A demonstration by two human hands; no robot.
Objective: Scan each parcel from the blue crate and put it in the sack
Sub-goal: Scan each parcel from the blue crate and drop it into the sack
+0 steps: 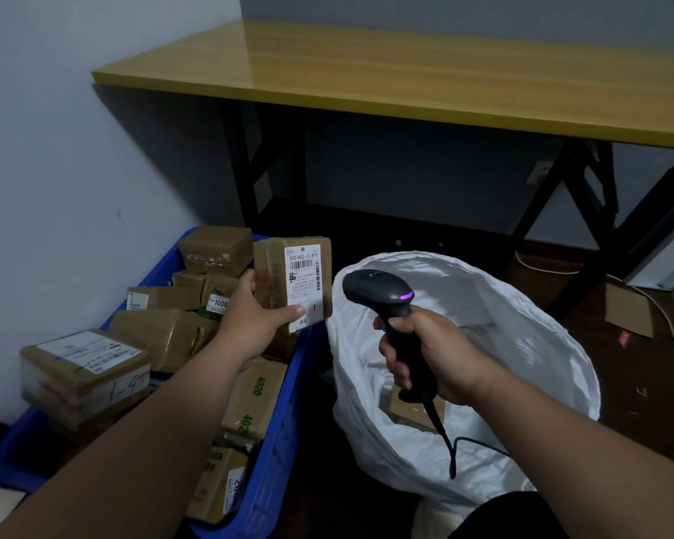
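Note:
My left hand (pixel 255 317) grips a brown taped parcel (pixel 275 274) upright above the blue crate (pixel 285 425), thumb on its white barcode label, which faces me. My right hand (pixel 432 357) grips the handle of a black barcode scanner (pixel 378 291) over the open white sack (pixel 522 344). The scanner's head sits just right of the parcel, a purple light glowing on it. Its cable hangs down into the sack's mouth. A brown parcel (pixel 409 412) lies inside the sack, partly hidden by my right hand. The crate holds several brown parcels.
A yellow-topped table (pixel 405 72) on black legs stands behind the crate and sack. A wall closes the left side. On the dark floor at right lie a flat piece of cardboard (pixel 627 311) and a white cable (pixel 670 324).

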